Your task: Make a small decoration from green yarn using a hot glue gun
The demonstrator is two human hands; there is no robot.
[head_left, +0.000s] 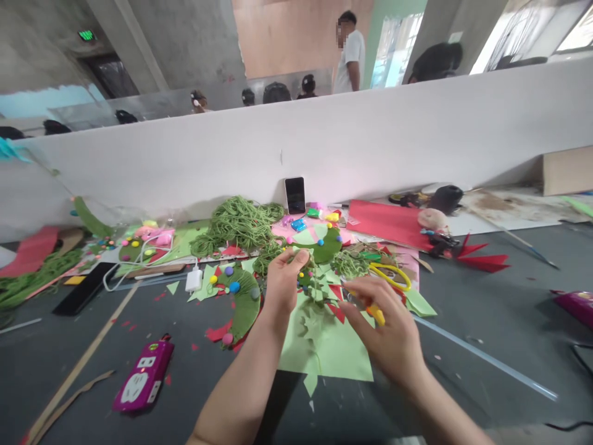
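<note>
My left hand [283, 278] is closed in a pinch, thumb on top, on a small piece of light green paper [309, 252]. My right hand [389, 318] is curled around what look like scissors [377, 315]; a yellow part of the handle shows between thumb and fingers, while the blades are blurred. Below both hands lies a light green paper sheet [343, 358], with small green cut scraps [311, 384] on and beside it. Left of my left hand is a green curved piece [245, 306] dotted with coloured pompoms. A yellow loop-shaped handle [393, 275] lies just beyond my right hand.
Green yarn [241, 225] is heaped at the back near an upright phone [295, 195]. Red card [384, 224] lies right of it. A purple device [144, 376], a black phone [86, 288] and a white charger [194, 279] are left; a clear stick [491, 358] lies right. A white partition [208, 154] stands behind.
</note>
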